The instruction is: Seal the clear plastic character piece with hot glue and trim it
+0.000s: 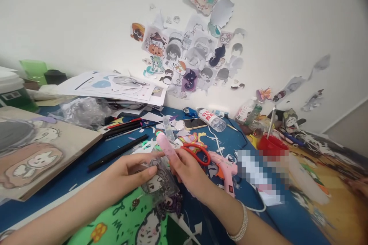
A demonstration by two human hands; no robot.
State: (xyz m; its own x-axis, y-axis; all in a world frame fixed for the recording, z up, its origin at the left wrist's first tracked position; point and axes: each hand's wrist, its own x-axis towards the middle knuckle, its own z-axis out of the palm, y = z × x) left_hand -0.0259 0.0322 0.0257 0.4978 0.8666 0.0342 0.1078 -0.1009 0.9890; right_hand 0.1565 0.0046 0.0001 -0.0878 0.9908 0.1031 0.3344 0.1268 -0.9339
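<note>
My left hand (138,169) pinches a clear-covered paper cutout (155,185) with a grey line-drawn character on it. My right hand (186,168) is wrapped round a slim pink tool with a rounded end (166,146); its working tip is hidden, so I cannot tell its exact kind. Both hands meet over the cutout. Under them lies a green sheet (115,220) with drawn flowers and figures, and a dark purple character cutout (170,204) lies on its edge. Just beyond my right hand are red scissor handles (202,155) and a pink glue gun (225,170).
On the left stands a thick drawn-on board (43,153), with black markers (117,153) beside it. Behind are a paper stack (115,88), a lying bottle (211,119) and a phone (195,123). A red cup (271,145) stands right, among cables and scraps.
</note>
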